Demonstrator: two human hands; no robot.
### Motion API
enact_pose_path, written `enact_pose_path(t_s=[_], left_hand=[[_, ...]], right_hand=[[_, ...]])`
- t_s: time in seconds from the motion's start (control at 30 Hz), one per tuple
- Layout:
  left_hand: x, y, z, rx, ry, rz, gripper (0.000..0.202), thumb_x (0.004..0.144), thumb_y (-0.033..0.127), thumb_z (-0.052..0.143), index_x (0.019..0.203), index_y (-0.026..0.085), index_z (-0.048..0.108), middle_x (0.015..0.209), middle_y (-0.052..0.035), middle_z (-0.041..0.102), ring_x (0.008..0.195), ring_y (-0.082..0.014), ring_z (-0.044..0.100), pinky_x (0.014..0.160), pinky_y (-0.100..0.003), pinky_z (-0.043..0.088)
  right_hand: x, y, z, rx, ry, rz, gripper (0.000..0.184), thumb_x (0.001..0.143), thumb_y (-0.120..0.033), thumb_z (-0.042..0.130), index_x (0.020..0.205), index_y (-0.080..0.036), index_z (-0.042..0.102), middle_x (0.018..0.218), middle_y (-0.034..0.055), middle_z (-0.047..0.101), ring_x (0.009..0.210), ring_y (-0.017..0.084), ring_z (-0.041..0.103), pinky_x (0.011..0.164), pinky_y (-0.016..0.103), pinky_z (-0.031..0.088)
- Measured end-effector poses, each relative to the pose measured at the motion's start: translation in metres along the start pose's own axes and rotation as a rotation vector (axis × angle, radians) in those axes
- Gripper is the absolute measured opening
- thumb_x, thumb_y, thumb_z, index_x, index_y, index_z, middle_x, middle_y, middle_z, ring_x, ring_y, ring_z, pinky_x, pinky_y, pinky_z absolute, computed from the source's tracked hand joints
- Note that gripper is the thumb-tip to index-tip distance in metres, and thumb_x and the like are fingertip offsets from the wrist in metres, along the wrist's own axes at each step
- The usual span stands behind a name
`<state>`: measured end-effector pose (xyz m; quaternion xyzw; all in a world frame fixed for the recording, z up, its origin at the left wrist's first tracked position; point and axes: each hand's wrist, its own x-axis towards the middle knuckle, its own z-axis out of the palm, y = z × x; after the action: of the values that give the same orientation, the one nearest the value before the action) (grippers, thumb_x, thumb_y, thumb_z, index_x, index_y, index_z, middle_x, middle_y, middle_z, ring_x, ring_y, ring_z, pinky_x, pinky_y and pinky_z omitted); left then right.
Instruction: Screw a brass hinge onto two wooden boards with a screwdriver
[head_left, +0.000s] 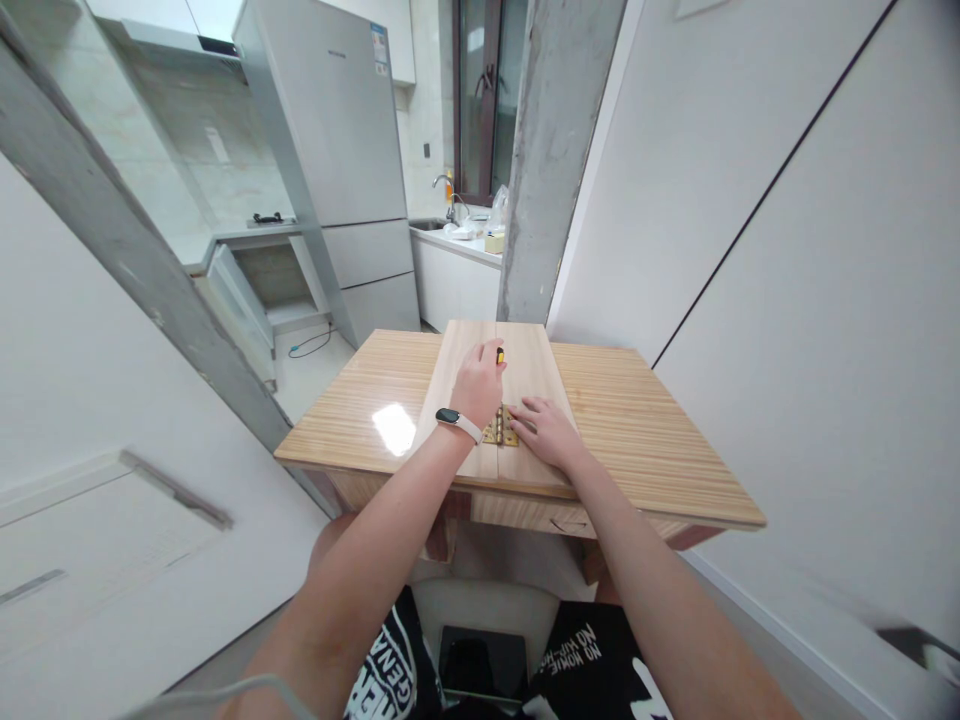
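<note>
While both forearms [394, 535] stretch forward over a wooden table [652, 430], black shorts [585, 655] below the fingers show "GENA" and "NO". Two pale boards [532, 365] meet beneath the fingers. The right hand [551, 432] lies flat, slightly spread fingertips touching a brass hinge [500, 430]. Just beyond those fingertips, the left hand [480, 385], white wristband [471, 430] behind it, curls around a yellow-and-black handle [500, 356].

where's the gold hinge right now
In the head view, the gold hinge lies slightly below and right of centre, across the two pale boards where they meet, just right of the white wristband.
</note>
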<state>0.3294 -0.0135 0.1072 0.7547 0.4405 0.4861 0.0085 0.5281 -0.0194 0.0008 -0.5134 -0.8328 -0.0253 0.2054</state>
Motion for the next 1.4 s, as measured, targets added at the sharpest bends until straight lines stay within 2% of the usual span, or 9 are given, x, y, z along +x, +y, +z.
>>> enact_pose_path(t_s=[0.13, 0.27, 0.5, 0.83, 1.1, 1.4], left_hand=[[0.0013, -0.0003, -0.0016, 0.005, -0.023, 0.009, 0.026, 0.099, 0.015, 0.059, 0.124, 0.022, 0.060, 0.114, -0.0093, 0.064, 0.107, -0.0234, 0.063, 0.097, -0.038, 0.052], [0.0021, 0.0005, -0.0017, 0.037, 0.012, 0.009, 0.021, 0.097, 0.023, 0.067, 0.118, 0.023, 0.064, 0.109, -0.0077, 0.061, 0.104, -0.0231, 0.062, 0.096, -0.038, 0.052], [0.0014, 0.0030, 0.0005, 0.063, 0.029, -0.026, 0.021, 0.098, 0.020, 0.064, 0.118, 0.024, 0.066, 0.106, -0.0076, 0.060, 0.099, -0.0228, 0.061, 0.093, -0.038, 0.052], [0.0024, 0.0001, 0.0033, 0.047, 0.001, 0.004, 0.031, 0.100, 0.013, 0.053, 0.129, 0.019, 0.061, 0.113, -0.0111, 0.062, 0.105, -0.0240, 0.061, 0.097, -0.039, 0.051], [0.0020, 0.0020, -0.0005, 0.032, 0.014, 0.026, 0.023, 0.098, 0.022, 0.065, 0.120, 0.024, 0.067, 0.107, -0.0074, 0.060, 0.102, -0.0227, 0.061, 0.096, -0.038, 0.052], [0.0028, 0.0037, -0.0004, 0.047, 0.016, -0.013, 0.022, 0.098, 0.017, 0.062, 0.119, 0.023, 0.066, 0.105, -0.0077, 0.061, 0.100, -0.0232, 0.061, 0.094, -0.039, 0.052]], right_hand=[[0.0002, 0.0012, 0.0005, 0.003, -0.001, -0.004, 0.042, 0.105, -0.050, 0.047, 0.136, -0.032, 0.070, 0.142, 0.0110, 0.061, 0.130, 0.027, 0.054, 0.114, 0.046, 0.039], [0.0003, 0.0026, 0.0017, 0.011, -0.006, 0.002, 0.042, 0.105, -0.049, 0.048, 0.137, -0.033, 0.069, 0.142, 0.0105, 0.061, 0.130, 0.027, 0.053, 0.114, 0.046, 0.039], [-0.0001, 0.0009, 0.0009, 0.009, -0.005, -0.001, 0.042, 0.105, -0.049, 0.048, 0.136, -0.032, 0.070, 0.142, 0.0110, 0.061, 0.130, 0.027, 0.054, 0.114, 0.046, 0.039], [0.0004, 0.0014, 0.0019, 0.008, -0.009, 0.004, 0.042, 0.105, -0.049, 0.048, 0.136, -0.032, 0.070, 0.143, 0.0102, 0.061, 0.131, 0.027, 0.053, 0.114, 0.045, 0.040], [0.0001, 0.0018, 0.0025, -0.002, 0.007, -0.005, 0.042, 0.105, -0.049, 0.048, 0.136, -0.032, 0.070, 0.142, 0.0101, 0.061, 0.130, 0.027, 0.053, 0.113, 0.044, 0.040], [-0.0006, -0.0005, -0.0001, 0.010, -0.003, 0.005, 0.042, 0.105, -0.049, 0.047, 0.137, -0.032, 0.069, 0.142, 0.0101, 0.061, 0.130, 0.027, 0.054, 0.114, 0.045, 0.039]])
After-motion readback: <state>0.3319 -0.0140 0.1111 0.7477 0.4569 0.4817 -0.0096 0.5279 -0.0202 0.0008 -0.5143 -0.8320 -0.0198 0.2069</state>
